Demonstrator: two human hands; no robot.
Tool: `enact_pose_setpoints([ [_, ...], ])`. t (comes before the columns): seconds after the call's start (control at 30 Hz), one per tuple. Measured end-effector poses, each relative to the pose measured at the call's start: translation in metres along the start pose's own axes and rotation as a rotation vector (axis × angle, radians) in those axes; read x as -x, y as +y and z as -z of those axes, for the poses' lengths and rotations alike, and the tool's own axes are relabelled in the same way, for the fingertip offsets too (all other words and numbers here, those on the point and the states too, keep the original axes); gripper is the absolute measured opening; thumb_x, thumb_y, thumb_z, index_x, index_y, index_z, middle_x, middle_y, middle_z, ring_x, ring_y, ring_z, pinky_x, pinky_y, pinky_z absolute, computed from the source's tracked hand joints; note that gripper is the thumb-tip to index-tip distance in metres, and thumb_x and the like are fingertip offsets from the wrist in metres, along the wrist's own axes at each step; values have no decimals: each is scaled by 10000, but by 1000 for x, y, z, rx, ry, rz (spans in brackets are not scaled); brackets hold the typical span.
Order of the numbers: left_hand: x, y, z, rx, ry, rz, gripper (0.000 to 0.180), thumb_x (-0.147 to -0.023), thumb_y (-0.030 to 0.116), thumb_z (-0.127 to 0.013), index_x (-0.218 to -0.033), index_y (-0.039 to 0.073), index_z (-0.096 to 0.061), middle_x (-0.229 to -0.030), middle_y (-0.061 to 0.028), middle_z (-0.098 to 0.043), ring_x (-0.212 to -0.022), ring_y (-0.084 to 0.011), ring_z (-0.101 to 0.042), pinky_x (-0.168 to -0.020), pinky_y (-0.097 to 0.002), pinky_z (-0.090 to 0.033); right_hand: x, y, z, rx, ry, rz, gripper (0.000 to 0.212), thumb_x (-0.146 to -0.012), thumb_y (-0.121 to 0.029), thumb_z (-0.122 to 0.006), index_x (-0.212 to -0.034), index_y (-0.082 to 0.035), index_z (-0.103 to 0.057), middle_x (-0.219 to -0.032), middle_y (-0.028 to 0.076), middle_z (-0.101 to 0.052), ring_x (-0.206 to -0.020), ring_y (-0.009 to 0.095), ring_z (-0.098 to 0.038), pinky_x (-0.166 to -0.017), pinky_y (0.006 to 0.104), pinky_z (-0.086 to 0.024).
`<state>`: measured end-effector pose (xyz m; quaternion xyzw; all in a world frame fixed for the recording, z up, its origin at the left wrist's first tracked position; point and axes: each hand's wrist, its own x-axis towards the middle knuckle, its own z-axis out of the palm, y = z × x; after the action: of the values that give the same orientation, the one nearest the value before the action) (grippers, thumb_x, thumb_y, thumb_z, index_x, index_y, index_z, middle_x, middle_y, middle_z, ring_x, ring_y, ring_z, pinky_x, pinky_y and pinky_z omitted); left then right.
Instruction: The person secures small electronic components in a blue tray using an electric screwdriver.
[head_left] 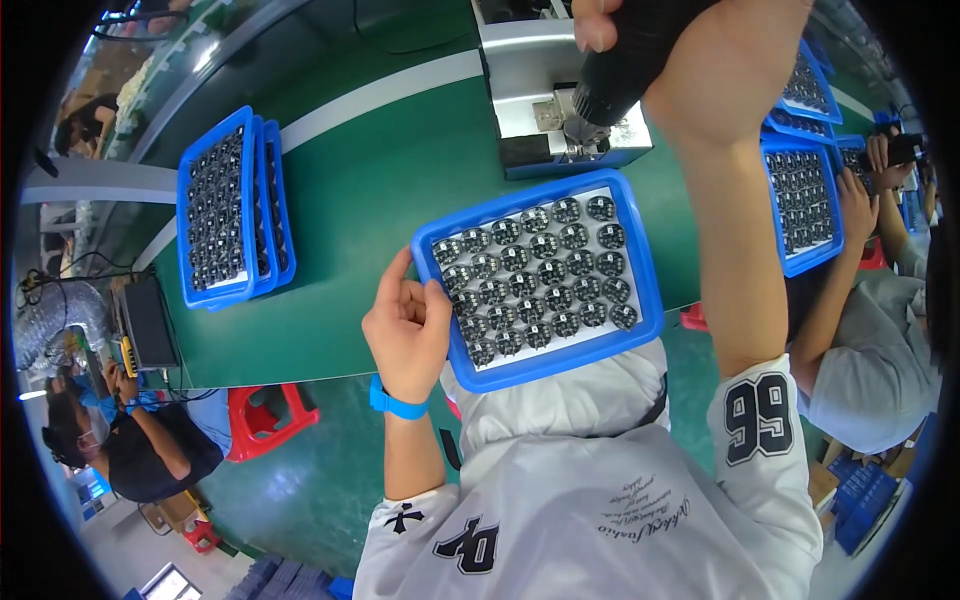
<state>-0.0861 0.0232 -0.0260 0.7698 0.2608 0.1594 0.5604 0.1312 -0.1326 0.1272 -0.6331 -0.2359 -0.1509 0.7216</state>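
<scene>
My left hand (408,325) has its thumb against the left rim of a blue tray (655,270), with fingers curled beside and under the edge. Rows of small round black parts (550,271) fill the tray on a white liner; its near edge reaches over the bench edge toward my lap. My raised right hand (715,75) grips a black powered screwdriver (640,60) from above. The tool's tip points down onto a small metal fixture (575,140) beyond the tray. Whatever sits under the tip is too hidden to make out.
A stack of blue trays (248,297) with similar parts leans at the left of the green bench (370,170). More filled trays (805,200) stand at the right, beside a co-worker in grey (870,350). Another person in black (160,455) sits left, near a red stool (262,420).
</scene>
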Motion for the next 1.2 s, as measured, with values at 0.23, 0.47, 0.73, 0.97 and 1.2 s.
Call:
enact_pose_setpoints([
  [0.23,-2,-3,-3,82,22,-29,452,-934,-11,-669,-1374,-69,-585,-780,-18,-636,-623,-29,-558,-555,-207,-456,14,-7,0,-753,-229,-390,864,-928,-862,-355,-1015,-33,-584,-740,72,-578,-479,157,-568,-433,284,-479],
  [0.47,-30,20,9,-421,33,-681,510,-789,66,-792,-1282,32,-670,-1085,-117,-609,-994,-264,-621,-851,-380,-510,46,14,33,-485,-42,-149,1028,-902,-918,-211,-1042,24,-599,-541,127,-576,-418,226,-562,-451,318,-507],
  [0.73,-51,72,-57,-405,-402,-1005,238,-767,75,-807,-994,63,-737,-920,-53,-586,-847,-255,-600,-734,-391,-489,51,3,87,-339,-381,30,1217,-743,-1029,-340,-1382,-6,-501,-803,107,-590,-614,207,-552,-606,371,-453],
  [0.97,-47,76,-94,-529,-433,-917,144,-833,118,-788,-940,41,-729,-855,-82,-564,-696,-273,-639,-592,-399,-528,37,33,107,-411,-515,189,1224,-735,-1028,-367,-1385,2,-494,-794,111,-590,-605,212,-554,-591,372,-459],
  [1.2,-48,73,-104,-627,-447,-926,117,-832,76,-669,-777,15,-587,-888,-115,-532,-787,-282,-648,-591,-434,-558,39,39,102,-482,-509,181,1217,-748,-1015,-384,-1385,18,-481,-780,116,-594,-597,220,-562,-594,375,-473],
])
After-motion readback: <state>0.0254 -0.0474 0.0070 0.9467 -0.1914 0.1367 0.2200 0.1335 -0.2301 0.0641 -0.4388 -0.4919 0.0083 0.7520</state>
